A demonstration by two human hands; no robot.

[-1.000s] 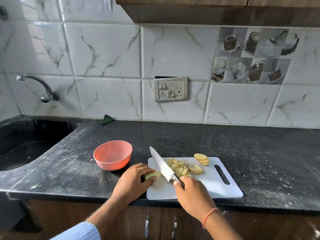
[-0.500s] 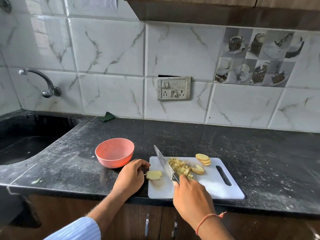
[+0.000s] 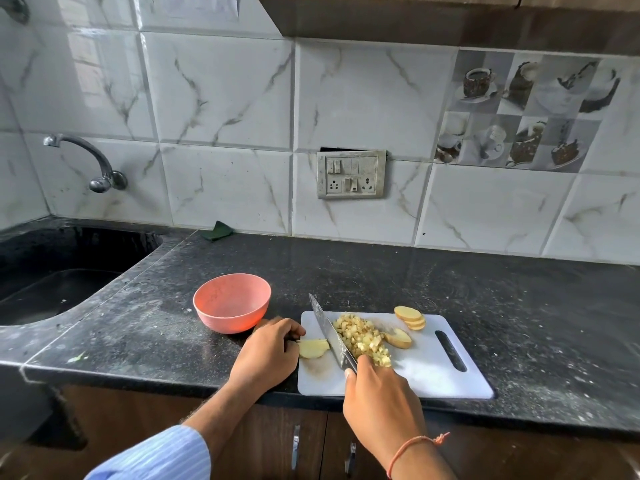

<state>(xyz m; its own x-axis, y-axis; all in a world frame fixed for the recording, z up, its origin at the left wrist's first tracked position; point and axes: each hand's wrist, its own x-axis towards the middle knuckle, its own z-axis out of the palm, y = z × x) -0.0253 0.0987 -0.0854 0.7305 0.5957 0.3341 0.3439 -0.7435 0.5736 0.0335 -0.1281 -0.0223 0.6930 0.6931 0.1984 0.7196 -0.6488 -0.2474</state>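
Right grip (image 3: 381,400) is closed round the handle of a kitchen knife (image 3: 330,332), forefinger forward where the blade starts. The blade slants away from this grip with its edge down on the white cutting board (image 3: 433,375) and its tip pointing toward the wall. Left grip (image 3: 266,355) sits just left of the blade at the board's left edge, with curled fingertips pinning a yellow vegetable slice (image 3: 313,348) flat on the board. That slice lies between the left grip and the blade, very close to the steel. Just beyond the right grip, a heap of diced pieces (image 3: 362,337) rests against the blade's far side. A half piece (image 3: 398,338) lies just beside the heap, and a short stack of round slices (image 3: 410,317) sits further off near the board's back edge. A pink bowl (image 3: 232,303) stands on the dark worktop (image 3: 519,306) just beyond the left grip. Well to the left of that grip lie the sink (image 3: 52,282) and its tap (image 3: 93,161).
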